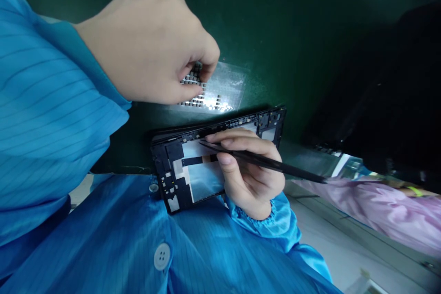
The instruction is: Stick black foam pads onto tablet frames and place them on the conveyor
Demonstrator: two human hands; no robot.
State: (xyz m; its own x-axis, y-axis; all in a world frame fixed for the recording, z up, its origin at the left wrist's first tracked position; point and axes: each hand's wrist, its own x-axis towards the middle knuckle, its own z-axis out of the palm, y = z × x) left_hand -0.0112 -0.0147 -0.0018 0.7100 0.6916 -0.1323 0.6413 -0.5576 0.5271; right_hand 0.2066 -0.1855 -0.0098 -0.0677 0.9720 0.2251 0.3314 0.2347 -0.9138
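My left hand (155, 46) is closed in a pinch, thumb and forefinger over a clear sheet (230, 83) with rows of small dark pads. Whatever lies between those fingertips is too small to make out. In my right hand (253, 170) is a pair of black tweezers (275, 164), slanting with the tips to the left. The tips are above an opened tablet-like device (203, 179), near its far edge. That device has a black frame, a pale silvery middle and a dark flat cable; my right hand covers part of it.
A dark green mat (275, 46) covers the work surface. Something large and black (389, 87) stands at the right. Pink cloth (386, 211) lies at the lower right, beside a grey surface. My blue smock (120, 243) is close against the device's near edge.
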